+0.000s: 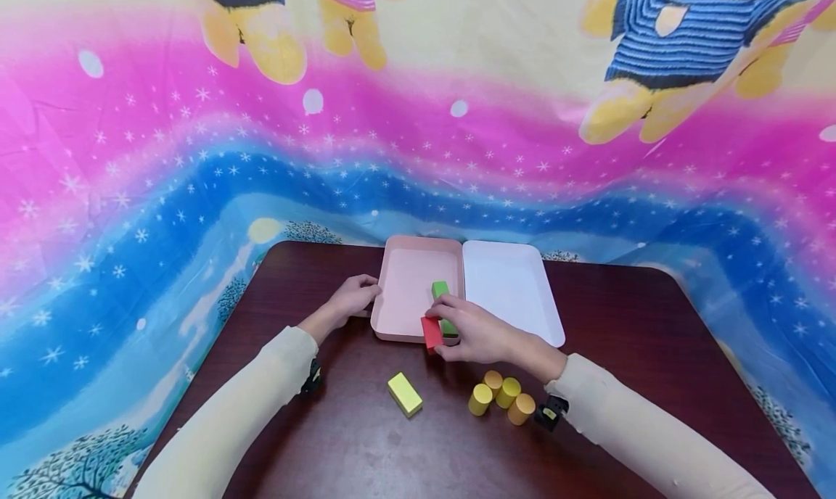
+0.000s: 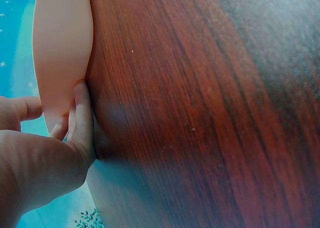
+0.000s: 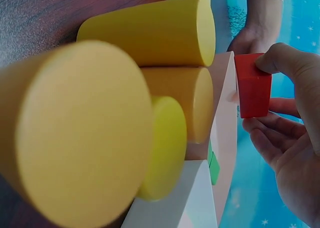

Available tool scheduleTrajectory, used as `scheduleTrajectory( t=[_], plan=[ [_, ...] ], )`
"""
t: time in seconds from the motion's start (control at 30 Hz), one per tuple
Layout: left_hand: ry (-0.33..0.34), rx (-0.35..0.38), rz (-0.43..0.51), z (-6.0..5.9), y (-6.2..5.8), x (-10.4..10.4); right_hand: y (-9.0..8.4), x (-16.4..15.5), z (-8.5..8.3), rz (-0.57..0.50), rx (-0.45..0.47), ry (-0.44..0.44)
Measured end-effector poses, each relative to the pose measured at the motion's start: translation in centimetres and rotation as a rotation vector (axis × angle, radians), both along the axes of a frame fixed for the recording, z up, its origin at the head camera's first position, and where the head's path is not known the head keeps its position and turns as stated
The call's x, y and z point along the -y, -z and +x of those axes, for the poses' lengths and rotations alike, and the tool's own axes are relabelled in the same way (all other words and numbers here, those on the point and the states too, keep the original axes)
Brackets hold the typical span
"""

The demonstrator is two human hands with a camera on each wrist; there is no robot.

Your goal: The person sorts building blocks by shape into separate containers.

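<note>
My right hand pinches a red block between thumb and fingers, above the near edge of the pink tray. In the right wrist view, the red block stands clear of the tray wall. Green shows inside the pink tray on both sides of my fingers; whether it is one block or two is hidden. At the tray's left side, my left hand holds the wall. The left wrist view has its fingers against the outer wall and the thumb at the rim.
A white tray adjoins the pink one on the right. Nearer on the dark wooden table lies a yellow block. Several yellow and orange cylinders stand grouped below my right forearm. A patterned cloth hangs behind the table.
</note>
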State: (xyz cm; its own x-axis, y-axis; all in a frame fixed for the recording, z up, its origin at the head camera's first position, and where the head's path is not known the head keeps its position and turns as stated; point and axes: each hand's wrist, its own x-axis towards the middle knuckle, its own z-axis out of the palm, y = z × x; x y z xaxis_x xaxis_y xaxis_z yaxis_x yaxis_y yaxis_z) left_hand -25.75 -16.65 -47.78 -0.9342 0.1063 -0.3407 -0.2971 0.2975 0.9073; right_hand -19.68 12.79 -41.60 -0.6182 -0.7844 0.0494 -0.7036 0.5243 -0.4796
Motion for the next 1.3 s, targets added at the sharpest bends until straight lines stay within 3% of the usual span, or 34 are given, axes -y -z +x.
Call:
scheduleTrajectory(
  t=[0.83,1.3],
  plan=[
    [-0.007,-0.013,0.002,-0.1,0.2,0.0,-0.3,0.0,-1.4,-0.009,-0.092,0.005],
    [-0.016,-0.008,0.01,-0.1,0.2,-0.1,-0.5,0.0,-2.2,-0.016,-0.076,0.062]
  ],
)
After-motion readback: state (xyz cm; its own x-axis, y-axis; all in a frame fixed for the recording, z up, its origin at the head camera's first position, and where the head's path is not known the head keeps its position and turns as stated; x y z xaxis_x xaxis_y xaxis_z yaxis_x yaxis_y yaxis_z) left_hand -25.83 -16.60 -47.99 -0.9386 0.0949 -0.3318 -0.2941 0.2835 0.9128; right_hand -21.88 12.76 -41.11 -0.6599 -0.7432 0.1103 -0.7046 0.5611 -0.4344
